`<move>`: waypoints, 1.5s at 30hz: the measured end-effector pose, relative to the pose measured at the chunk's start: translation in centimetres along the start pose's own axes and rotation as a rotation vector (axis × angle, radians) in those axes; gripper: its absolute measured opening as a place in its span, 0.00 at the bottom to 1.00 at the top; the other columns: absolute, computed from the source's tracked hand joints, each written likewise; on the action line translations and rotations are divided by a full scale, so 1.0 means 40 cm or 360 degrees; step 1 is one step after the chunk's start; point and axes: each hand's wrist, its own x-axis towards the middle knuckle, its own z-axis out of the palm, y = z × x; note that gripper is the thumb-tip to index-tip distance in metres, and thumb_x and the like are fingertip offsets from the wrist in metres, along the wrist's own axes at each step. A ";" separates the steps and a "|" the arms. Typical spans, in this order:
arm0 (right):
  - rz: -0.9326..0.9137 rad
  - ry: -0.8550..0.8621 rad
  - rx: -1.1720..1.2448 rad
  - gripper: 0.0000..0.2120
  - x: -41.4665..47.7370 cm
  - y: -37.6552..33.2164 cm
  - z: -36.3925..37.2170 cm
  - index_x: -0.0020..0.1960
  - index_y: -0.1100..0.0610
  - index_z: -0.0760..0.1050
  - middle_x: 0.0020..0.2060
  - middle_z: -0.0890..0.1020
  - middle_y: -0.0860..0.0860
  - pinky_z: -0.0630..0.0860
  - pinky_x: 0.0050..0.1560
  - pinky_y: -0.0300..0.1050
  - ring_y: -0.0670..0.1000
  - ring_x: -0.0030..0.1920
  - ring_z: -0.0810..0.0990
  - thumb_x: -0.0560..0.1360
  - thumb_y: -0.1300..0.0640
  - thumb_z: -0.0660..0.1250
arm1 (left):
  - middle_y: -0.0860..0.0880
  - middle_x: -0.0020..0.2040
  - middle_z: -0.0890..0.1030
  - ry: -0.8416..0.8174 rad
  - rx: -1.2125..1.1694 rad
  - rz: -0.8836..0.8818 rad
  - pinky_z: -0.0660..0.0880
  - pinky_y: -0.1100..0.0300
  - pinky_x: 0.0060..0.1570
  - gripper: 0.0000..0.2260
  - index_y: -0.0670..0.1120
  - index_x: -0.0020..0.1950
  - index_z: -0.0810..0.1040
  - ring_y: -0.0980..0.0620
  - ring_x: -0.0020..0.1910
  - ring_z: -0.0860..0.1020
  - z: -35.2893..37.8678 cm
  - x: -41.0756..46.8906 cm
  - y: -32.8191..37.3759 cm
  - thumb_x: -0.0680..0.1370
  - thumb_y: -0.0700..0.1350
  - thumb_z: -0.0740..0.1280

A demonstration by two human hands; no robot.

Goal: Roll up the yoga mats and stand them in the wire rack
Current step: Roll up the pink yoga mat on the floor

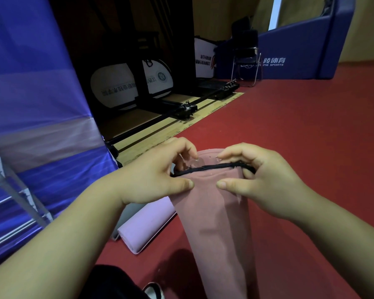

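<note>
A rolled pink yoga mat [216, 216] stands tilted on end in front of me on the red floor. A black elastic band [207, 168] is stretched across its upper end. My left hand [158, 175] pinches the band's left end, thumb pressed against the mat. My right hand [261, 180] has its fingers hooked through the band's right end, and its thumb touches the mat. A second rolled mat, lilac [145, 225], lies on the floor just left of the pink one. The metal bars of a rack [11, 201] show at the lower left edge.
A blue and white fabric screen [30, 93] fills the left side. Behind it are black metal frames on a wooden floor strip [181, 111], white banners, a black chair [246, 59] and a blue padded barrier [294, 52]. Red floor [311, 126] stretches to the right.
</note>
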 end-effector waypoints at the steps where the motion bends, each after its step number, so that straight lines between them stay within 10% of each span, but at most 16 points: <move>1: -0.0001 0.0026 -0.0010 0.21 -0.001 0.001 0.000 0.52 0.47 0.80 0.45 0.83 0.44 0.71 0.43 0.26 0.35 0.42 0.79 0.67 0.67 0.80 | 0.58 0.53 0.72 0.0043 0.0045 0.0000 0.73 0.65 0.45 0.20 0.58 0.56 0.73 0.56 0.50 0.75 0.004 0.000 0.000 0.71 0.43 0.77; 21: -0.0027 0.0134 -0.0110 0.16 0.005 0.026 -0.003 0.52 0.54 0.81 0.39 0.82 0.34 0.70 0.42 0.24 0.32 0.40 0.79 0.68 0.67 0.79 | 0.54 0.30 0.72 0.0252 0.0192 -0.0054 0.68 0.57 0.35 0.18 0.56 0.53 0.68 0.56 0.29 0.68 0.033 0.016 -0.008 0.74 0.46 0.76; 26: -0.0036 0.0416 -0.0342 0.19 0.012 0.058 -0.016 0.51 0.47 0.79 0.48 0.76 0.40 0.68 0.44 0.24 0.33 0.41 0.76 0.66 0.63 0.81 | 0.51 0.33 0.76 0.0632 -0.0011 -0.0155 0.69 0.63 0.36 0.18 0.54 0.54 0.67 0.58 0.31 0.71 0.116 0.026 -0.019 0.76 0.45 0.75; 35: 0.0032 0.0637 -0.0436 0.31 0.031 0.135 -0.010 0.60 0.36 0.71 0.46 0.71 0.43 0.69 0.46 0.39 0.46 0.41 0.72 0.64 0.50 0.82 | 0.57 0.43 0.70 0.0544 -0.0010 -0.0127 0.69 0.68 0.40 0.38 0.55 0.56 0.59 0.62 0.40 0.71 0.194 0.030 -0.067 0.62 0.50 0.85; 45: 0.0082 0.0541 -0.0418 0.25 0.044 0.162 -0.030 0.53 0.40 0.74 0.37 0.77 0.47 0.72 0.40 0.40 0.44 0.35 0.74 0.62 0.52 0.83 | 0.55 0.29 0.70 0.0442 0.0067 -0.0143 0.65 0.58 0.32 0.20 0.52 0.43 0.67 0.58 0.29 0.66 0.218 0.066 -0.112 0.70 0.51 0.80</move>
